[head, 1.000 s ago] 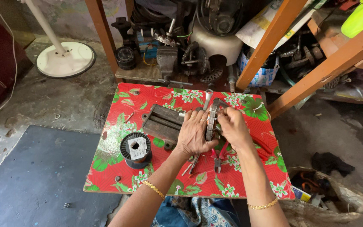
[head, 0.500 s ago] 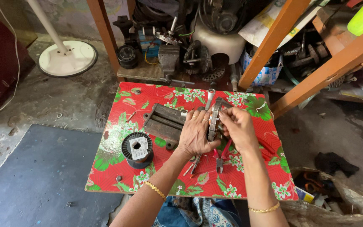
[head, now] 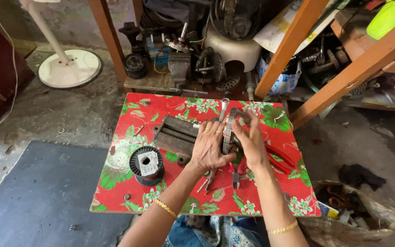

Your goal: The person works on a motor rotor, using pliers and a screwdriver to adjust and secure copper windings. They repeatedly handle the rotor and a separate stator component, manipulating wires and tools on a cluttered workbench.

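A grey metal ring-shaped motor part (head: 228, 130) stands on edge in the middle of a low table with a red flowered cover (head: 124, 192). My left hand (head: 210, 148) presses against its left face. My right hand (head: 251, 139) grips its right face, fingers hooked over the top rim. A dark metal vise (head: 175, 135) lies just left of my left hand. A black spool of wire (head: 146, 163) stands at the table's left. Red-handled pliers (head: 280, 155) lie right of my right hand, and small tools (head: 235, 176) lie under my wrists.
Orange wooden frame legs (head: 293, 43) slant up behind the table. Motor parts and a white tub (head: 227, 48) crowd the shelf behind. A white fan base (head: 69, 68) stands at the back left. A grey mat (head: 37, 196) covers the floor at left; a bag of scrap (head: 357, 215) sits at right.
Both hands keep their hold on the metal part; my view has shifted slightly and the hands sit a little lower in it.
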